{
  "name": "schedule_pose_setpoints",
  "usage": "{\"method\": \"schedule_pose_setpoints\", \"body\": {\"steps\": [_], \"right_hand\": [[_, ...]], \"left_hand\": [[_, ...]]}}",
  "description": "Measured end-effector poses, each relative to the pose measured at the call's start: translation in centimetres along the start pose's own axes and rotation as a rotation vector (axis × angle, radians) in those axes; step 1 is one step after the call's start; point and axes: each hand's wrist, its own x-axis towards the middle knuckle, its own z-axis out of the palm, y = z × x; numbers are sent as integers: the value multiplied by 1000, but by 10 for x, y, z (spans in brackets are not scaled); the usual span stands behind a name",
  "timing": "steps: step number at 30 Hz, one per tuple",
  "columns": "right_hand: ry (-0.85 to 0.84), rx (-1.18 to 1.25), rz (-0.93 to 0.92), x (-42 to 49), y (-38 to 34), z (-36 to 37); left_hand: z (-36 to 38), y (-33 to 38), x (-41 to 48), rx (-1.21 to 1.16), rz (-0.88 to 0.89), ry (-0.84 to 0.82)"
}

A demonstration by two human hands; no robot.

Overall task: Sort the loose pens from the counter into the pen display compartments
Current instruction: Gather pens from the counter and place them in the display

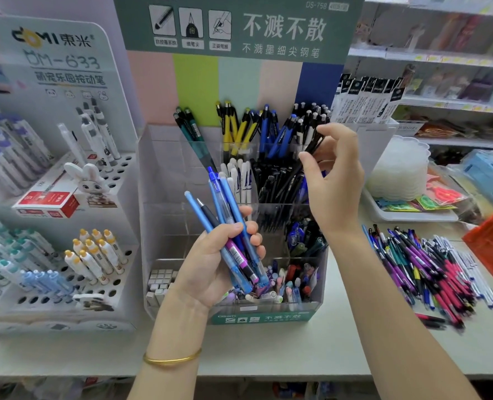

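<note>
1. Left hand (pixel 210 264), at 7 o'clock from the view's centre. Its fingers (pixel 252 228) are curled round a bundle of blue pens (pixel 233 252). One purple barrel and one dark-gripped pen lie among them. The bundle fans upward toward 11 o'clock, in front of the display and clear of the counter.
2. Acrylic pen display (pixel 164 174), at the centre. It is stepped in tiers. Green, yellow, blue and black-and-white pens stand in the rear row, toward 12 o'clock. White pens and the black-pen compartment (pixel 277 180) fill the middle row. Mixed pens fill the front row at 6 o'clock. The compartments at 9 o'clock appear largely unfilled.
3. Right hand (pixel 334 183), at 2 o'clock. Its thumb and forefinger pinch a black pen (pixel 314 147), and the other fingers (pixel 326 129) are loosely spread. The pen slants down toward 7 o'clock. Its lower end is at or in the black-pen compartment, though how deep it sits cannot be told.
4. Loose pens (pixel 430 269), at 4 o'clock. A large mixed pile of purple, pink, black and white pens lies on the counter (pixel 268 350), well apart from the display.
5. Step in hand, as judged: seating one black pen with its like. The sorting looks far from done.
6. Next move, as judged: release the black pen once it is seated. Then draw a blue pen from the bundle and match it to a blue compartment.
</note>
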Motion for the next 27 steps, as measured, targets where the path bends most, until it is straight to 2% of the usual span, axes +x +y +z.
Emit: {"method": "schedule_pose_setpoints", "body": {"steps": [4,10,18,27], "right_hand": [[80,67,24,-6,-5,0],[30,4,-103,-20,-14,-2],[-30,-6,-35,-13,-12,18],[73,-2,-33,19,-13,15]], "left_hand": [[-1,-1,2,7,-10,2],[-2,-1,4,61,-26,-6],[-1,-2,7,68,-40,-9],[-3,0,10,69,-30,-20]]}}
